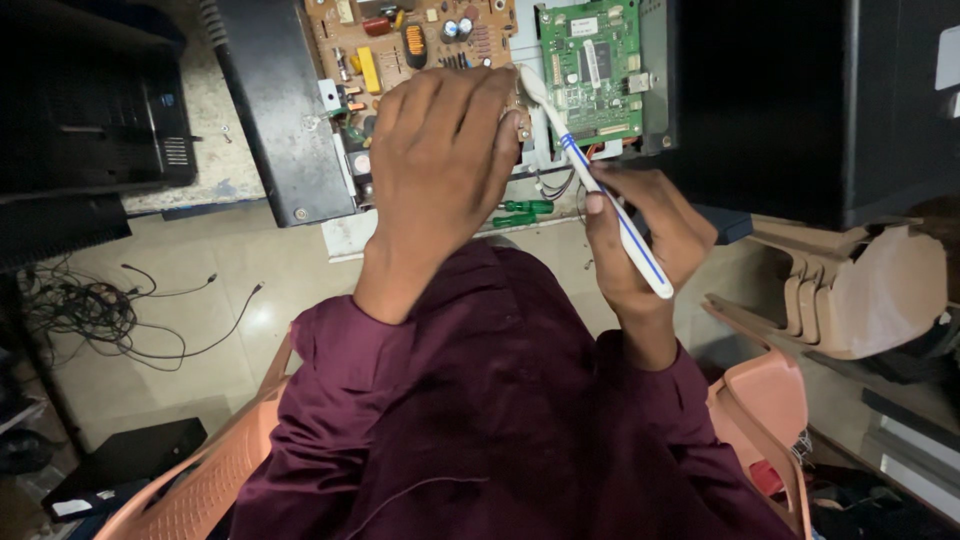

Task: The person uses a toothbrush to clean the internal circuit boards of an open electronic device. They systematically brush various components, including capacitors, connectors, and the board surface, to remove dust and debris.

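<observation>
My left hand [440,165] lies flat, fingers apart, on a brown circuit board [400,45] inside an opened device, covering the board's lower right part. My right hand [645,235] grips a white toothbrush with a blue stripe [600,190]. The brush head reaches up to the gap between the brown board and a green circuit board [592,65]. Both arms wear dark maroon sleeves [480,400].
A green-handled screwdriver [525,212] lies below the boards by my left wrist. A black panel [275,110] stands left of the boards, a large black case [820,100] at the right. Stacked salmon plastic chairs [850,290] sit right. Loose cables [110,310] sprawl on the floor left.
</observation>
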